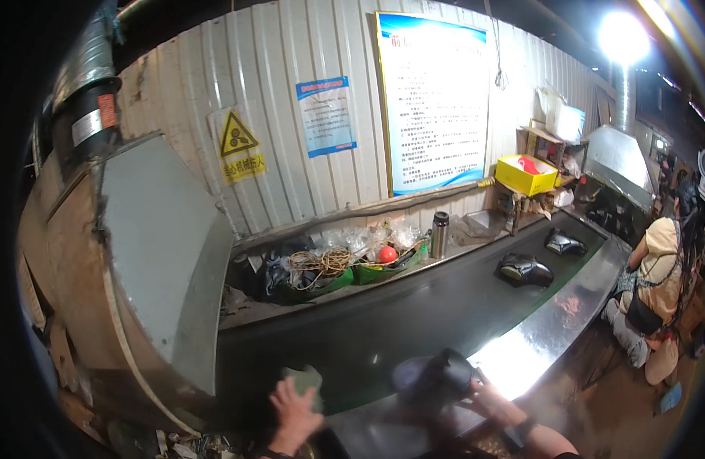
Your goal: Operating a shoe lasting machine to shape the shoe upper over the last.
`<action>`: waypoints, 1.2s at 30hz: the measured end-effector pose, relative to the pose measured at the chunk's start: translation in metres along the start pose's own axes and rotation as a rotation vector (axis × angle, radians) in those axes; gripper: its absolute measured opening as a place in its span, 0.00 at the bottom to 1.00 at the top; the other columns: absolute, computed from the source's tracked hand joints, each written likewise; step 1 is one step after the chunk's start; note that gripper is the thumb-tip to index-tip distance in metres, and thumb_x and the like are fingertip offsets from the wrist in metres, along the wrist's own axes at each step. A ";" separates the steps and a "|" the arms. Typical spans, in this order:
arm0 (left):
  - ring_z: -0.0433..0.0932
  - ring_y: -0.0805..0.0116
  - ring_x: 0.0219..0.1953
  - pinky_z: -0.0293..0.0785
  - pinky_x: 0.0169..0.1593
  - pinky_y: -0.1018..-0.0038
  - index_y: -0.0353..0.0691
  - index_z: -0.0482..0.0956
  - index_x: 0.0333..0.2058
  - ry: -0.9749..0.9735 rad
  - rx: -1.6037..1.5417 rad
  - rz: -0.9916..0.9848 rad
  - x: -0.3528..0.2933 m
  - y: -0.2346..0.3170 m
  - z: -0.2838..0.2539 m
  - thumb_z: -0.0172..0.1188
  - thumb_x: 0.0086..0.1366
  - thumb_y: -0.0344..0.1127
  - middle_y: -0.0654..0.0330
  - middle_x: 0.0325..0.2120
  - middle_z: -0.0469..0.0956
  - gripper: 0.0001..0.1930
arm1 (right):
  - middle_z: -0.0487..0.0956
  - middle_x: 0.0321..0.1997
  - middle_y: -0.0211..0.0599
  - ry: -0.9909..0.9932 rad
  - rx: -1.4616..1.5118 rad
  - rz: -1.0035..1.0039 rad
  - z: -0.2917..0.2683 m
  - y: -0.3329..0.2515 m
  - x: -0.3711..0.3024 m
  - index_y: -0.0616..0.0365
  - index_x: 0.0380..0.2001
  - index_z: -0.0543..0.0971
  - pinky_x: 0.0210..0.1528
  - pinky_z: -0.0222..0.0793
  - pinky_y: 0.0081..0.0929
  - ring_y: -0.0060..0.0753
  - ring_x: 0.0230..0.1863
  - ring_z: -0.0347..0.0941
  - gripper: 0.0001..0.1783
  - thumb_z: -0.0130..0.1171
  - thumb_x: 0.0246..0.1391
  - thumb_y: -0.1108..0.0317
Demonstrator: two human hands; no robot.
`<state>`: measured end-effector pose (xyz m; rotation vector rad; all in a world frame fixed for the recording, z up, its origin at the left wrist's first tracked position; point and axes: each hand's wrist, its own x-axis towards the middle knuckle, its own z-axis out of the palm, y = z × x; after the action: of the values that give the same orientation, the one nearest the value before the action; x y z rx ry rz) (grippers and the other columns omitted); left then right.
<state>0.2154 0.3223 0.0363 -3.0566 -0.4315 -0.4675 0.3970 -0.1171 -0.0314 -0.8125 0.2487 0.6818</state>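
My right hand (pixel 496 404) grips a black shoe (pixel 450 372) at its right end, above the near edge of a dark conveyor belt (pixel 368 336). The shoe is smeared by motion, and a purplish oval part shows at its left. At the belt's near left, my left hand (pixel 295 413) holds a pale green piece (pixel 306 380), perhaps a cloth or pad; its kind is unclear. Farther along the belt lie two more black shoes, one nearer (pixel 525 269) and one farther off (pixel 565 242).
A grey metal hood (pixel 165 252) stands at the left. Behind the belt are green-edged bins (pixel 322 287) with rope and plastic, a steel flask (pixel 440 236) and a yellow box (pixel 525 176). A shiny metal ledge (pixel 551 329) borders the belt. Another person (pixel 659 260) sits at right.
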 end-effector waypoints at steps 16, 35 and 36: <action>0.73 0.56 0.50 0.73 0.48 0.60 0.49 0.79 0.47 -0.240 -0.965 0.216 -0.039 0.209 0.056 0.66 0.54 0.47 0.50 0.46 0.72 0.22 | 0.78 0.54 0.44 0.285 -1.170 -0.322 0.003 -0.054 -0.096 0.66 0.59 0.71 0.52 0.71 0.30 0.31 0.52 0.74 0.24 0.56 0.65 0.65; 0.81 0.43 0.40 0.76 0.45 0.57 0.37 0.85 0.30 0.020 -0.655 -0.911 0.017 0.131 0.141 0.60 0.64 0.46 0.47 0.34 0.83 0.16 | 0.53 0.76 0.57 -0.551 -1.206 -0.622 0.018 0.071 -0.069 0.60 0.73 0.53 0.76 0.42 0.44 0.56 0.77 0.47 0.59 0.78 0.42 0.65; 0.81 0.44 0.39 0.76 0.44 0.57 0.37 0.85 0.31 -0.019 -0.674 -0.904 0.007 0.133 0.143 0.60 0.64 0.46 0.47 0.34 0.83 0.16 | 0.51 0.76 0.57 -0.581 -1.208 -0.543 0.011 0.063 -0.074 0.62 0.73 0.51 0.77 0.41 0.44 0.55 0.78 0.45 0.60 0.77 0.42 0.66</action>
<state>0.2997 0.2051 -0.0947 -3.2430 -2.0509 -0.6966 0.2993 -0.1126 -0.0275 -1.6774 -0.9838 0.4724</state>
